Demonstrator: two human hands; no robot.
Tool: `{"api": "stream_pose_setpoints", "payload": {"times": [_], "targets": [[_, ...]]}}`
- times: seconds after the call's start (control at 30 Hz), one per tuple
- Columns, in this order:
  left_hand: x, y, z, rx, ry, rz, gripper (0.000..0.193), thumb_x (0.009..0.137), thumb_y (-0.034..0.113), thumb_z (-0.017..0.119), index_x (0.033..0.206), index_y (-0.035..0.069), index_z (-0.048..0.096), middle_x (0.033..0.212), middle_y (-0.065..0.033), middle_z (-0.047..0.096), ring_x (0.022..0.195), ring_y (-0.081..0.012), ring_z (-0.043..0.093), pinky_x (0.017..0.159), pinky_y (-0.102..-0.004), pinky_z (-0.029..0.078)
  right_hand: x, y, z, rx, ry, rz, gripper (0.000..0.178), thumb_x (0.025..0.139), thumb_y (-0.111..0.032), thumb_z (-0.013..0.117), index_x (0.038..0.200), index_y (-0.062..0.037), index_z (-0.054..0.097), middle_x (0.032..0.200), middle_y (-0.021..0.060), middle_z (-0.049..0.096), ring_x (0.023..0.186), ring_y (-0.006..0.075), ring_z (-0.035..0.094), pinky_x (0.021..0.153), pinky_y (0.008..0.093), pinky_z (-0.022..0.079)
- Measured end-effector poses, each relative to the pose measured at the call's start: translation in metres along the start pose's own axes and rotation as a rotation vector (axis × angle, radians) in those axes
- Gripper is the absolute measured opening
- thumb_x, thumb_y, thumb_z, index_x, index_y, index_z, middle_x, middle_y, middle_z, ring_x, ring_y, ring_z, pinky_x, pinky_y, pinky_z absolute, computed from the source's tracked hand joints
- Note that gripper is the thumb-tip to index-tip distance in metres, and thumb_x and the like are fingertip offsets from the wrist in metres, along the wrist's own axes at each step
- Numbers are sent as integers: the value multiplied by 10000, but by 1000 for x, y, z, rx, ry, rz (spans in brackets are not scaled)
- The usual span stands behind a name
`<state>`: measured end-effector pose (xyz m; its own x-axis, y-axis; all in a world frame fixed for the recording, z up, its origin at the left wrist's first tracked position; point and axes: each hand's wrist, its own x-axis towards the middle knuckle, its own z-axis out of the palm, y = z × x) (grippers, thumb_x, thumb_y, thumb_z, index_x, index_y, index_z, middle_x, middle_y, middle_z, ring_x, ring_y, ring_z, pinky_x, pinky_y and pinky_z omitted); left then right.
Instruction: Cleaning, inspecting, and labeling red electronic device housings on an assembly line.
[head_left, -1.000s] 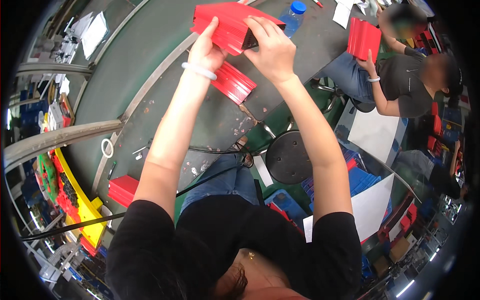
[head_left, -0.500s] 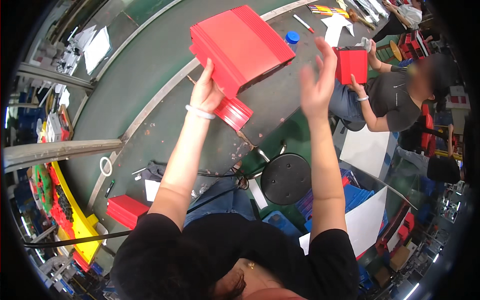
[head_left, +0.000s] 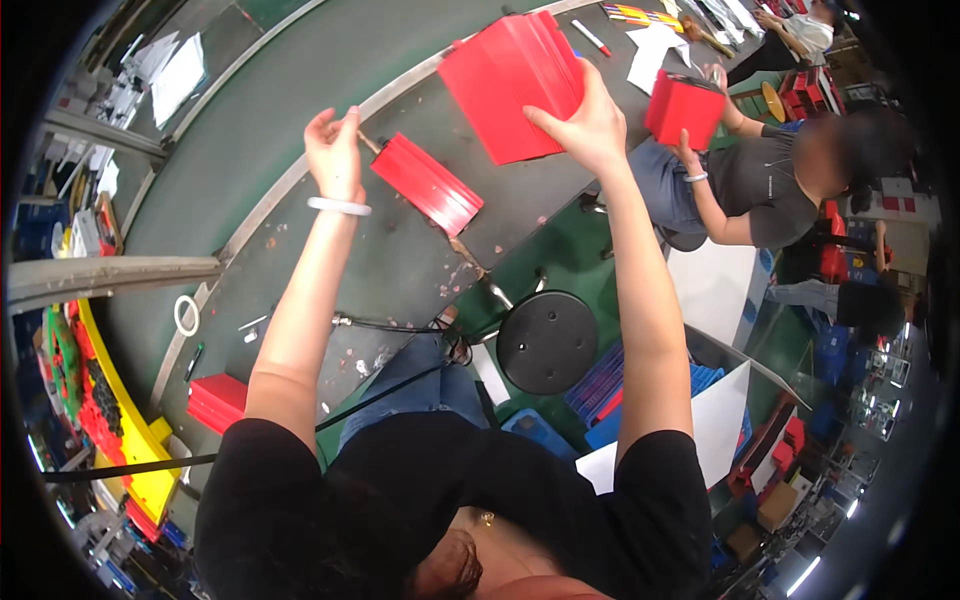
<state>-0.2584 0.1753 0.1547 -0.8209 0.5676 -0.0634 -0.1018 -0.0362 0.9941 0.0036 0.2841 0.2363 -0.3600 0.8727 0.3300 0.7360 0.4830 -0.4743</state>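
Observation:
My right hand (head_left: 590, 125) grips a large red ribbed metal housing (head_left: 510, 90) by its near right side, thumb on one face. The housing is held above the table, tilted. To the left, my left hand (head_left: 335, 155) is raised, holding nothing, its fingers slightly bent and apart. A white band (head_left: 339, 206) circles that wrist. Between my hands a second red ribbed housing (head_left: 425, 185) lies on the dark table (head_left: 400, 260), by a stick-like handle. Another red housing (head_left: 217, 402) rests near my left elbow.
A co-worker at the right holds a red box (head_left: 685, 108). A black round stool (head_left: 547, 342) stands below the table edge. A black cable (head_left: 390, 400) crosses before me. A white ring (head_left: 187, 315), a red marker (head_left: 591, 38) and a yellow tray (head_left: 155, 470) lie around.
My left hand has let go of the red housing and moved left. My right hand has taken hold of it and it has turned and shifted right. The second housing on the table is more exposed.

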Motion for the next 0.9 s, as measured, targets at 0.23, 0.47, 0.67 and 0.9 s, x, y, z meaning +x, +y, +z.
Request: {"api": "stream_pose_setpoints", "payload": {"times": [0.23, 0.47, 0.67, 0.9], "targets": [[-72, -33, -14, 224, -66, -671, 1119, 619, 513, 804, 1401, -6, 194, 1418, -231, 273, 1283, -337, 343, 1031, -454, 327, -23, 12, 65, -282, -140, -103, 806, 617, -349, 769, 1284, -59, 421, 1020, 120, 573, 929, 285, 608, 757, 385, 513], [-89, -63, 3, -141, -433, -796, 860, 787, 407, 715, 1415, 217, 158, 1301, -107, 458, 1093, -292, 535, 975, -578, 336, -47, -9, 105, -131, -132, -107, 808, 608, -309, 792, 1280, -57, 421, 1046, 129, 556, 980, 297, 584, 791, 395, 506], [-85, -62, 17, -163, -387, -710, 623, 865, 385, 631, 1357, 169, 316, 1286, -67, 484, 1121, -285, 517, 936, -507, 431, -42, -15, 119, -2, -140, -115, 571, 738, -278, 700, 1214, -47, 486, 1044, 152, 557, 994, 320, 574, 813, 414, 487], [-46, -77, 35, -198, -416, -663, 753, 828, 385, 678, 1405, 190, 236, 1303, -92, 491, 1161, -290, 506, 988, -526, 357, -10, 2, 140, 112, -96, -98, 299, 875, -107, 474, 1157, -53, 556, 1028, 177, 570, 996, 356, 557, 844, 429, 465]]}}
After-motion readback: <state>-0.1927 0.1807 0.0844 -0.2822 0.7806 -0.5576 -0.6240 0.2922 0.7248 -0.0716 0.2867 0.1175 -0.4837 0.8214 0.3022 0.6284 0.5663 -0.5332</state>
